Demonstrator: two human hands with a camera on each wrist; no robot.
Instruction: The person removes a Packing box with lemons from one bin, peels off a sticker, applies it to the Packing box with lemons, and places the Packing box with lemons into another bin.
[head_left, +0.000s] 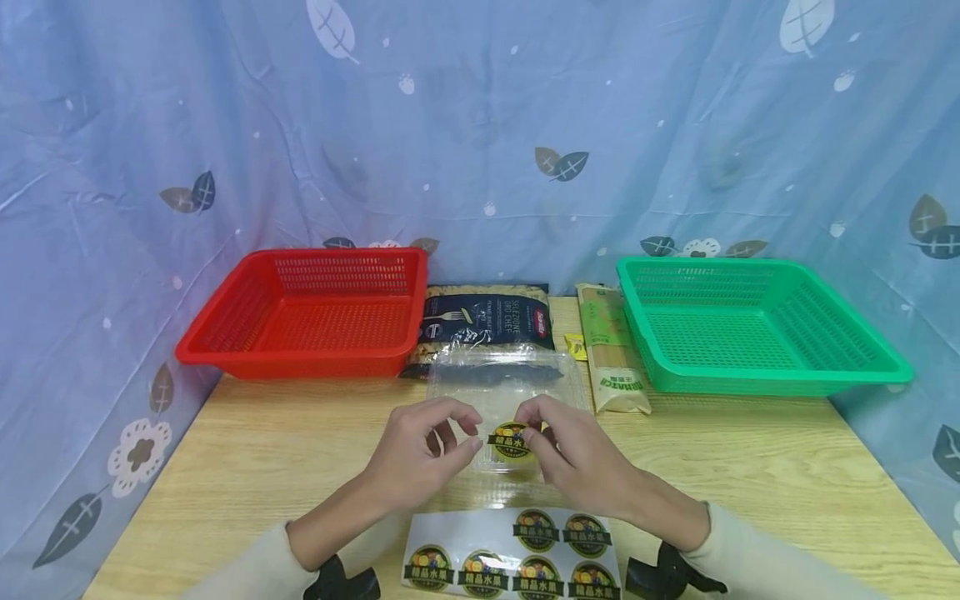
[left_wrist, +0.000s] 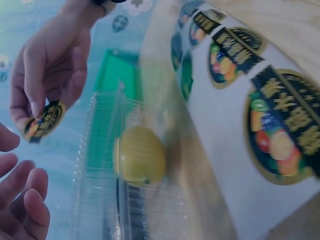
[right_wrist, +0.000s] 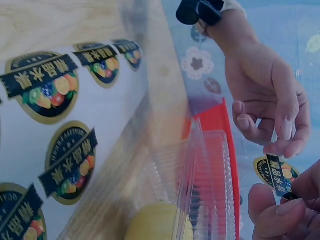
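My right hand (head_left: 573,446) pinches an oval fruit sticker (head_left: 510,440), black and gold with Chinese lettering, by its right edge. Across from it, my left hand (head_left: 427,446) has thumb and fingers loosely bent near the sticker's left edge, with nothing in them. Below and behind the sticker stands a clear plastic clamshell box (head_left: 465,400). The left wrist view shows a yellow fruit (left_wrist: 141,155) inside that box. Closer to me lies a white sticker sheet (head_left: 450,529) bearing several more of the same labels.
A red basket (head_left: 300,362) stands at the back left, a green basket (head_left: 757,379) at the back right. Between them lie a dark pasta bag (head_left: 487,321), a small yellow packet (head_left: 575,346) and a long noodle pack (head_left: 611,350). A blue patterned curtain (head_left: 480,125) hangs behind the wooden table.
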